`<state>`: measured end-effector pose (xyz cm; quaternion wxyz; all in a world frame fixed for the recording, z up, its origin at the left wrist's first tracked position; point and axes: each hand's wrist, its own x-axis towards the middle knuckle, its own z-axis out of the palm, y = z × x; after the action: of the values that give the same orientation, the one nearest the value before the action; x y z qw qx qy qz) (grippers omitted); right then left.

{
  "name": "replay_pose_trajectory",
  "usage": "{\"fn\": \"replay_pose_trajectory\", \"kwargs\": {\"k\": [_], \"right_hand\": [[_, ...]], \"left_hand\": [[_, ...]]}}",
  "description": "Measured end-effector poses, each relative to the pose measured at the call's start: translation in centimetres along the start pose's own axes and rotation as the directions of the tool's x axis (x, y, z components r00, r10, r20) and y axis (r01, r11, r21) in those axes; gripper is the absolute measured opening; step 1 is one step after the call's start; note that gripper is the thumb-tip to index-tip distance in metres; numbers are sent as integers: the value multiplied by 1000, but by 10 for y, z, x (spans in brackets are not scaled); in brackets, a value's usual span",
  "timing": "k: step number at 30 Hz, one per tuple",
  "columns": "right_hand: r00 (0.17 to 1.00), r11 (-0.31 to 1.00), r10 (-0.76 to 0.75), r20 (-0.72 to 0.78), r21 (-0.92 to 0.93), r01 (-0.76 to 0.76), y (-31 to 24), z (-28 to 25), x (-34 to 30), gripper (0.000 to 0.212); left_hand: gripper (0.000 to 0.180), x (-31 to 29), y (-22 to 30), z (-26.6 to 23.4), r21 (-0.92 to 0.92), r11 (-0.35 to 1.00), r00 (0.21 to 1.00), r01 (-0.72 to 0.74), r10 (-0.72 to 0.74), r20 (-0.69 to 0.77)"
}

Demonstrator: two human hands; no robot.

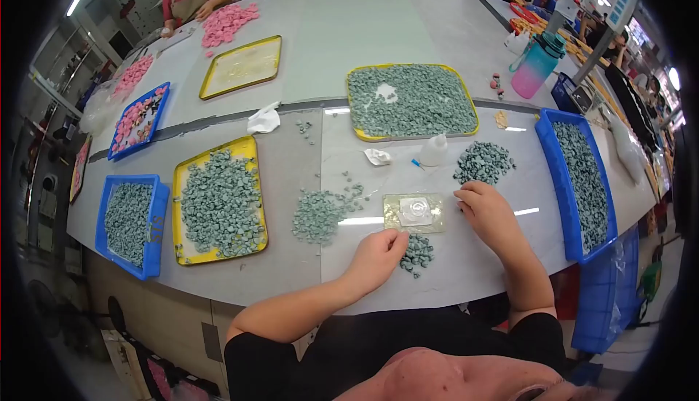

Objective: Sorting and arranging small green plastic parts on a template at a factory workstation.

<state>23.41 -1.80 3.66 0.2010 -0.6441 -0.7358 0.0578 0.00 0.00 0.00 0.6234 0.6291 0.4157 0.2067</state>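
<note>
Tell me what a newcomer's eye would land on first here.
Probably the wide yellow-rimmed tray of grey-green pieces, just beyond the middle of the table. Next, perhaps, the teal-to-pink bottle standing toward the far right and the bright pink heap at the far left. Nearer, a small translucent yellowish plate lies right of centre.

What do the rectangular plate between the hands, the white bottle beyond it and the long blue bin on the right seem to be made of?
Rectangular plate: glossy and seemingly see-through, perhaps clear plastic or glass. White bottle: probably smooth, soft plastic, judging by its even, slightly translucent body. Blue bin: likely rigid moulded plastic, with uniform colour and slight sheen.
</note>
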Motion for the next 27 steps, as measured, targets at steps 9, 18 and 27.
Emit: {"fn": "replay_pose_trajectory", "kwargs": {"k": [9, 18, 27], "right_hand": [[980, 998, 32, 197, 47, -42, 19, -23, -9, 11], [985, 1000, 22, 171, -19, -19, 34, 23, 2, 16], [981, 998, 55, 185, 12, -58, 29, 12, 4, 15]], "left_hand": [[25, -8, 40, 21, -12, 991, 991, 137, -137, 0], [14, 37, -16, 14, -707, 668, 970, 232, -106, 219], [16, 24, 20, 1, -679, 658, 945, 327, -236, 226]]}}
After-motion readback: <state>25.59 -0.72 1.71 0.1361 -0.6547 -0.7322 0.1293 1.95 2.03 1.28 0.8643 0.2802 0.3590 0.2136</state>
